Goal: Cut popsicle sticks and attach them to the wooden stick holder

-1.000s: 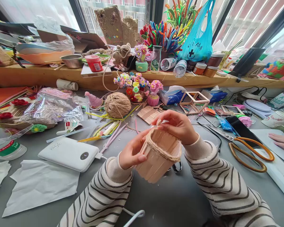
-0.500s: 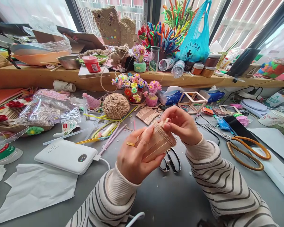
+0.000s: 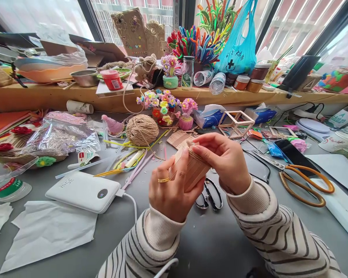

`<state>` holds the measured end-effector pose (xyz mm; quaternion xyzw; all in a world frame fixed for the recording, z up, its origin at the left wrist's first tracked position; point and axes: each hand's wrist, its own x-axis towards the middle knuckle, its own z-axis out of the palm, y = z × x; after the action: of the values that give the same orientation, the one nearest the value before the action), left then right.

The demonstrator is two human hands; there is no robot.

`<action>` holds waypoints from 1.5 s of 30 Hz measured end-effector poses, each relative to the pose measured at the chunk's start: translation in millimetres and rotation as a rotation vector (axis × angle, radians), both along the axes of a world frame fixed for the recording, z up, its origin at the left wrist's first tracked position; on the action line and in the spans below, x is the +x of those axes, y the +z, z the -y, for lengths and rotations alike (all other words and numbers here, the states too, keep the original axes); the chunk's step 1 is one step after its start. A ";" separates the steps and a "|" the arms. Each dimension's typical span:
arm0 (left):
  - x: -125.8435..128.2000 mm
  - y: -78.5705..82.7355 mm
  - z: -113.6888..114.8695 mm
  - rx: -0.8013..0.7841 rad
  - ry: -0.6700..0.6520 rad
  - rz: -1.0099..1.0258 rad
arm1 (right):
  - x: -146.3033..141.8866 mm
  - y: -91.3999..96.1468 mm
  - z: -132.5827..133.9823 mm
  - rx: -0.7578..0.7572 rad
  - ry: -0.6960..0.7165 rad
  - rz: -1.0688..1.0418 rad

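Note:
My left hand, with a ring on one finger, is wrapped round a small craft piece of flat wooden sticks. Twine is wound about the upper end of the sticks. The fingers of my right hand are closed on that twine-wound edge and hide part of it. Behind my hands lies a row of joined wooden sticks, with a ball of twine to its left. Black-handled scissors rest on the table below the piece.
Large scissors with orange-brown handles lie at the right near a black phone. A white power bank with a cable is at the left, beside a paper sheet. A wooden stick frame stands farther back.
The stick piece has turned in my hands, and its twine end is now more covered. My right hand has closed in over the edge, and my left hand has shifted slightly right.

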<state>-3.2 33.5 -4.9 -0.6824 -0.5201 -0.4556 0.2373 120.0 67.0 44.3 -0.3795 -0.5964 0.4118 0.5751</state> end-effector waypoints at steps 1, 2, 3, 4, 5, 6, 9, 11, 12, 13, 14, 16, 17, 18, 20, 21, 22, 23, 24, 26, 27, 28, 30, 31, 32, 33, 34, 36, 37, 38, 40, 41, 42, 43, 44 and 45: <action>1.0 -0.6 -0.3 0.004 0.012 0.005 | -0.3 0.0 0.5 -0.002 0.002 -0.009; 1.7 -1.3 -0.6 0.004 0.021 0.009 | -0.3 0.2 0.8 -0.011 0.007 -0.022; 2.3 -2.1 -1.0 0.003 0.031 0.014 | -0.2 0.5 0.9 -0.025 0.014 -0.039; 2.6 -3.0 -1.4 0.000 0.039 0.017 | -0.1 1.0 0.9 -0.041 0.018 -0.058; 2.9 -3.9 -1.8 -0.003 0.046 0.022 | 0.1 1.6 0.9 -0.055 0.018 -0.077; 3.1 -4.7 -2.1 -0.007 0.049 0.025 | 0.2 2.1 0.9 -0.065 0.017 -0.093; 3.2 -6.7 -2.5 -0.012 0.055 0.035 | 1.1 3.7 1.3 -0.079 0.027 -0.101; 3.0 -7.2 -2.5 -0.009 0.058 0.042 | 2.5 5.2 1.5 -0.084 0.051 -0.084; 2.8 -7.2 -2.4 -0.004 0.058 0.044 | 3.5 6.0 1.5 -0.088 0.063 -0.070; 2.6 -7.0 -2.3 0.000 0.058 0.045 | 4.6 6.8 1.4 -0.094 0.069 -0.053; 2.4 -6.7 -2.2 0.002 0.054 0.043 | 5.6 7.5 1.2 -0.099 0.071 -0.036; 2.2 -5.7 -1.9 0.006 0.050 0.036 | 7.3 8.4 0.6 -0.101 0.068 -0.017; 2.3 -5.1 -1.8 0.009 0.050 0.032 | 7.9 8.6 0.3 -0.104 0.069 -0.016; 2.4 -4.5 -1.7 0.010 0.051 0.029 | 8.3 8.8 0.0 -0.109 0.073 -0.021; 2.7 -3.7 -1.6 0.018 0.058 0.024 | 8.8 9.6 -0.4 -0.133 0.094 -0.040; 2.8 -3.5 -1.7 0.022 0.062 0.023 | 9.0 10.3 -0.4 -0.151 0.108 -0.050; 3.0 -3.6 -1.9 0.026 0.067 0.023 | 9.4 11.2 -0.3 -0.168 0.123 -0.058; 3.1 -4.0 -2.1 0.031 0.071 0.023 | 9.9 12.3 0.0 -0.179 0.137 -0.065; 3.1 -4.7 -2.5 0.036 0.074 0.023 | 10.5 13.4 0.4 -0.186 0.155 -0.066; 3.1 -6.9 -3.4 0.046 0.078 0.023 | 11.8 15.3 1.3 -0.185 0.197 -0.049; 3.0 -8.3 -3.8 0.051 0.078 0.023 | 12.3 15.8 1.9 -0.177 0.217 -0.032; 2.9 -9.7 -4.3 0.057 0.078 0.025 | 12.7 16.0 2.4 -0.164 0.232 -0.011; 2.8 -12.3 -5.1 0.070 0.077 0.032 | 13.0 15.8 3.5 -0.124 0.244 0.032; 2.8 -13.2 -5.4 0.076 0.077 0.036 | 12.8 15.5 4.1 -0.097 0.241 0.050; 2.9 -13.8 -5.7 0.081 0.077 0.040 | 12.5 15.1 4.6 -0.070 0.235 0.066; 3.1 -14.2 -5.9 0.083 0.076 0.043 | 12.0 14.7 5.2 -0.045 0.228 0.077; 3.4 -14.5 -6.1 0.083 0.077 0.047 | 11.5 14.3 5.8 -0.024 0.221 0.085; 4.6 -14.9 -6.5 0.085 0.078 0.056 | 10.4 13.2 6.5 0.003 0.212 0.094; 5.3 -15.4 -6.9 0.081 0.083 0.063 | 9.9 12.4 6.4 0.011 0.212 0.100; 6.1 -16.1 -7.4 0.075 0.094 0.075 | 9.4 11.2 6.0 0.019 0.215 0.110; 7.5 -18.6 -9.0 0.037 0.130 0.099 | 8.5 7.7 3.5 0.034 0.218 0.143; 8.0 -20.4 -10.2 0.005 0.146 0.107 | 8.1 5.3 1.5 0.041 0.217 0.166; 8.2 -22.6 -11.6 -0.026 0.157 0.116 | 7.8 2.5 -0.9 0.047 0.216 0.192; 8.2 -25.3 -13.3 -0.057 0.156 0.122 | 7.3 -0.6 -3.7 0.049 0.217 0.220; 8.1 -28.5 -15.2 -0.080 0.146 0.130 | 6.8 -4.0 -6.7 0.054 0.224 0.248; 7.9 -32.1 -17.4 -0.099 0.128 0.141 | 6.1 -7.4 -9.7 0.058 0.235 0.279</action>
<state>4.6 50.9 -37.0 -0.6249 -0.5999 -0.4600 0.1949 126.1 76.7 36.9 -0.3440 -0.7220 0.4023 0.4455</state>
